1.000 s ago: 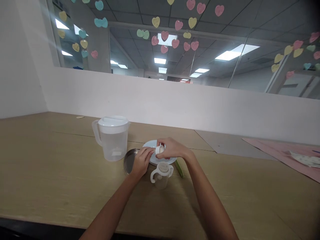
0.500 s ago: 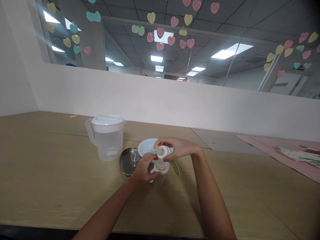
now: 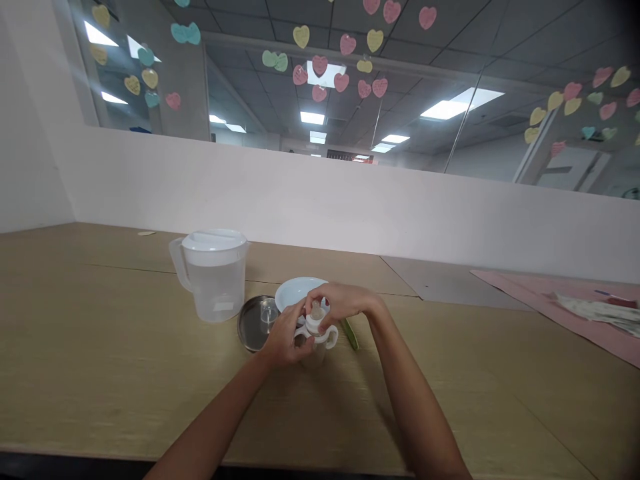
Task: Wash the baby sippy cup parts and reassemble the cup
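A clear baby bottle point(image 3: 313, 358) with white side handles stands upright at the middle of the table. My left hand point(image 3: 286, 339) is closed around its upper left side, by one handle. From above, my right hand point(image 3: 341, 301) grips a white collar with a clear nipple point(image 3: 315, 323), which sits on the bottle's mouth. Whether the collar is threaded on, I cannot tell. Just behind the hands lies a pale blue-white bowl point(image 3: 295, 291), partly covered by them. A round dark metal tray point(image 3: 250, 328) with a small clear cup point(image 3: 269, 312) is left of my left hand.
A lidded translucent pitcher point(image 3: 217, 283) stands at the back left. Right of the bottle lies a green, slender thing point(image 3: 350, 335). A pink sheet point(image 3: 520, 293) with papers is at the far right. The white wall point(image 3: 300, 200) borders the table point(image 3: 125, 353) at the back.
My right hand has brought the nipple collar down and slightly left onto the bottle's mouth, turning it from tilted to upright. My left hand has stayed on the bottle.
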Motion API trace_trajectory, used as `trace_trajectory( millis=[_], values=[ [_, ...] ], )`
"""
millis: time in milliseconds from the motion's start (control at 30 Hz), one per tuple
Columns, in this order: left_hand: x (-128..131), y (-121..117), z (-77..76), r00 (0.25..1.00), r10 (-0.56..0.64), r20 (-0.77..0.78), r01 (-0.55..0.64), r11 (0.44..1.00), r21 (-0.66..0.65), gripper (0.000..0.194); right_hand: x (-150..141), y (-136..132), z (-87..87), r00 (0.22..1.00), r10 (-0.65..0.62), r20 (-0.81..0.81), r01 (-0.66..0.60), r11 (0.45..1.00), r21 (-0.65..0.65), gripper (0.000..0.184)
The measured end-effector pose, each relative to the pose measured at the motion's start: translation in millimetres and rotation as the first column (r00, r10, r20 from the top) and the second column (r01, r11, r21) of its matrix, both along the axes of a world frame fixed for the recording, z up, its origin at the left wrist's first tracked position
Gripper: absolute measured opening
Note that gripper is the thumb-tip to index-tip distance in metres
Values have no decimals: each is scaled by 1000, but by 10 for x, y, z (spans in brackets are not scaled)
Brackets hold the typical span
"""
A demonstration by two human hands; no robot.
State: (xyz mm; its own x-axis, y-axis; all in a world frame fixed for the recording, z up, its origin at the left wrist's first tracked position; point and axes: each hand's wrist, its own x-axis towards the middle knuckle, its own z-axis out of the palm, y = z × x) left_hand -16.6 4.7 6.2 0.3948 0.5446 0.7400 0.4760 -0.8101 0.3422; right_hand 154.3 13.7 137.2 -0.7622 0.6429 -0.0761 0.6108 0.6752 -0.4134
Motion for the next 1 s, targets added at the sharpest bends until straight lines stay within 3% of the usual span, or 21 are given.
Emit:
trace_trajectory(
  millis=[333,700,1000],
  values=[
    [-14,53,-86,1000,-11,1,11,1000,-10,76,-12,-20,-13,1000,-1,9,1,1000,-3,26],
    [25,44,-89,998,-58,34,60,998,-38,69,25,37,-29,995,57,-84,-53,997,48,45],
    [21,71,-120,995,-88,52,90,995,-40,73,67,82,-43,985,60,-164,-65,998,-24,43]
  ],
)
